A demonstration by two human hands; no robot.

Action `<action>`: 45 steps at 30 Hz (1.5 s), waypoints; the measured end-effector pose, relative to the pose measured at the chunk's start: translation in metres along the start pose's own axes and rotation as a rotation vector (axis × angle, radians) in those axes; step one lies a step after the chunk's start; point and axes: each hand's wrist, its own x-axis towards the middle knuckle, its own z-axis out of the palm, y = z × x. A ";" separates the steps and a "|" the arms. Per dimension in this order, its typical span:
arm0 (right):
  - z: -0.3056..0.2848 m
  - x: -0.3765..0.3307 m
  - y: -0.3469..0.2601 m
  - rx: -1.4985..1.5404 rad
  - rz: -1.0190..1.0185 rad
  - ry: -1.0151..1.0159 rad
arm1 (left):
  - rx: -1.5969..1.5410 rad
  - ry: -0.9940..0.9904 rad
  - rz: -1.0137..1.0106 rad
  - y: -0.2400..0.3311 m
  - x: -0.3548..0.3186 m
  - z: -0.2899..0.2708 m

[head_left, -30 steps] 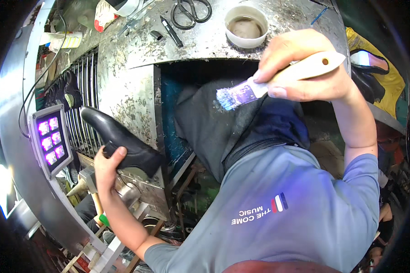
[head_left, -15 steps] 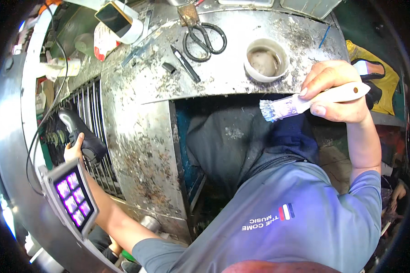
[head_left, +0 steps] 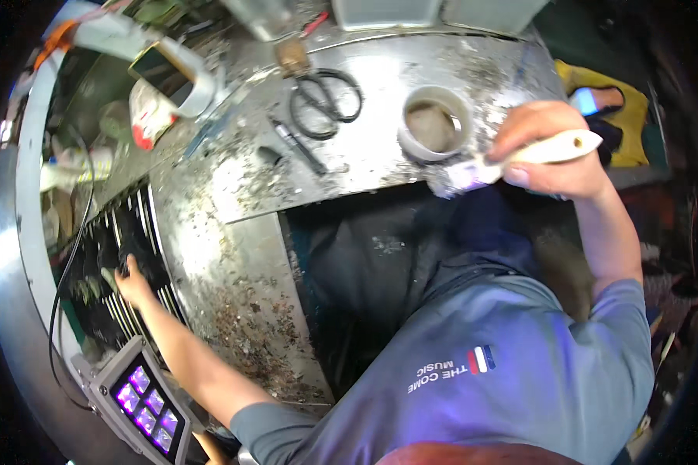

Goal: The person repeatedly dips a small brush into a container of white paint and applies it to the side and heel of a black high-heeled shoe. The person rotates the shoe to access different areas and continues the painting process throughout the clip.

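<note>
My right hand (head_left: 547, 151) grips a wide brush (head_left: 551, 149) by its pale wooden handle. The bristles point left, just past the bench's front edge and below a white cup (head_left: 436, 124) holding greyish liquid. At the far left, my left hand (head_left: 134, 285) reaches down to a barred metal rack (head_left: 122, 314). Its thumb and fingers close on the edge of a black shoe (head_left: 138, 244); blur and the dark surroundings partly hide the grip.
On the stained metal bench (head_left: 240, 186) lie large black scissors (head_left: 326, 105), a black pen (head_left: 298, 147) and its cap (head_left: 271, 155). Clear plastic bins (head_left: 388, 14) stand behind. A lamp panel (head_left: 147, 407) with violet lights hangs below my left forearm. A cable (head_left: 77, 256) runs beside the rack.
My left hand has lowered the black shoe toward the rack, its arm stretching farther. The right hand with the brush has shifted slightly left, bringing the bristles nearer the cup. The whole view has shifted.
</note>
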 end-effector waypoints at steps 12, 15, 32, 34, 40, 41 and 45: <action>-0.046 -0.126 0.051 -0.047 0.173 0.485 | -0.427 -0.215 0.329 0.090 -0.208 -0.139; -0.125 -0.178 0.104 -0.730 0.191 0.577 | -0.354 -0.185 0.499 0.103 -0.266 -0.172; -0.297 -0.277 0.280 -1.373 0.719 -0.157 | -0.297 -0.193 0.682 0.164 -0.431 -0.264; -0.270 -0.251 0.238 -1.348 0.713 -0.163 | -0.285 -0.191 0.667 0.157 -0.442 -0.275; -0.267 -0.290 0.203 -1.227 0.658 0.372 | -0.396 -0.223 0.637 0.166 -0.448 -0.269; -0.268 -0.290 0.196 -1.200 0.619 0.457 | -0.439 -0.229 0.623 0.170 -0.450 -0.269; -0.234 -0.246 0.112 -0.923 0.348 0.638 | -0.600 -0.268 0.685 0.196 -0.446 -0.270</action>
